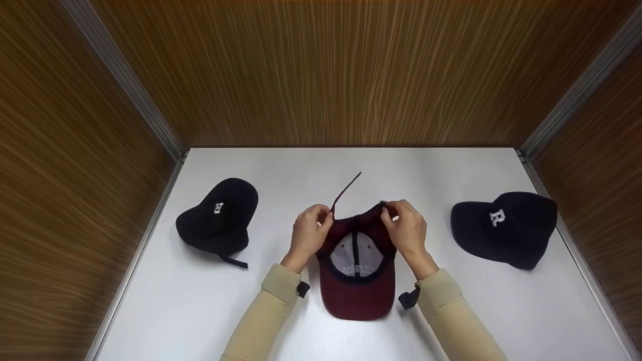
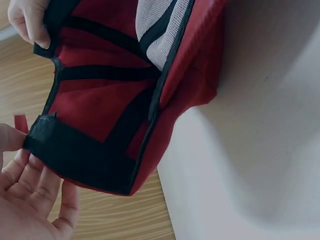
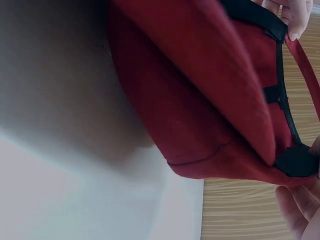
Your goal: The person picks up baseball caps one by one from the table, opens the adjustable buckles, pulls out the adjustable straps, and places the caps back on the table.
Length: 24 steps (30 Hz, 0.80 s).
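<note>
Between both hands a dark red baseball cap [image 1: 357, 301] stands with its inside facing up and its brim toward me. Pale lining with mirrored lettering shows inside. My left hand [image 1: 310, 231] pinches the back edge at the left, where a thin red strap [image 1: 346, 190] sticks up and away. At the right end of the back opening, my right hand [image 1: 407, 228] pinches the other edge. In the left wrist view the black inner band [image 2: 82, 155] lies between the left thumb and fingers. The strap [image 3: 305, 70] hangs loose in the right wrist view.
A black cap [image 1: 218, 220] with a white R lies at the left, its strap end trailing toward me. Another dark cap [image 1: 506, 228] with a white R lies at the right. Wood-grain panels [image 1: 321, 75] enclose the white table [image 1: 165, 311] at the back and sides.
</note>
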### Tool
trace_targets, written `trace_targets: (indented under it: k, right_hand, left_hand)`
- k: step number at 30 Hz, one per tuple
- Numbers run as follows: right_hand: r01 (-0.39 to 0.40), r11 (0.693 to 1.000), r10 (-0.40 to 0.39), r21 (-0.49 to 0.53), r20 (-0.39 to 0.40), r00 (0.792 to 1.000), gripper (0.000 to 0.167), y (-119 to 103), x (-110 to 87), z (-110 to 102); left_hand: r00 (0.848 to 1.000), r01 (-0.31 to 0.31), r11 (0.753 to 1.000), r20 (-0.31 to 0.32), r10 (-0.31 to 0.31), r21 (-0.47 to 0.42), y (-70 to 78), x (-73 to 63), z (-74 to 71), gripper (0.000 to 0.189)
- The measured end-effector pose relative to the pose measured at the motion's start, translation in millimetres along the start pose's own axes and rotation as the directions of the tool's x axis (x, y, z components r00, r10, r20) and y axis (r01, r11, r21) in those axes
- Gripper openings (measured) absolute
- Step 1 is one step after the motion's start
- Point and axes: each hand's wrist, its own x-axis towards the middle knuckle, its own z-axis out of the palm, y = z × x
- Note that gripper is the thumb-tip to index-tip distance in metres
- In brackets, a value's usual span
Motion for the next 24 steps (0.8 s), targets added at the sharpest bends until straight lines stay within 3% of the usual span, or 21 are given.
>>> trace_targets:
  k: [3,7,10,16,20,24]
  right_hand:
    - [-0.008,1.0,0.008,0.009,0.01,1.0,0.005,1,-0.8,0]
    - [-0.014,1.0,0.014,0.014,0.012,1.0,0.005,3,-1.2,0]
    - [-0.018,1.0,0.018,0.014,0.012,1.0,0.006,4,-1.0,0]
    - [-0.025,1.0,0.025,0.013,0.026,0.999,0.006,5,-1.9,-2]
    - [-0.027,0.999,0.026,0.017,0.043,0.999,0.007,7,-3.8,-3]
    - [-0.013,1.0,0.012,0.019,0.061,0.998,0.008,8,-5.3,-5]
  left_hand:
    - [0.996,-0.003,1.0,0.089,0.004,-0.008,-1.1,0.3,-3.5,0.009]
    - [0.975,-0.052,0.998,0.217,0.041,0.042,-3.6,-1.0,-9.8,0.018]
    - [0.966,-0.093,0.989,0.249,0.062,0.113,-8.0,-2.5,-12.8,0.02]
    - [0.98,-0.106,0.977,0.188,0.071,0.184,-15.2,-4.5,-14.0,0.009]
    - [0.994,-0.081,0.978,0.088,0.065,0.192,-17.3,-4.3,-11.0,0.008]
    - [0.997,-0.065,0.985,-0.025,0.07,0.163,-19.2,-3.8,-5.4,0.008]
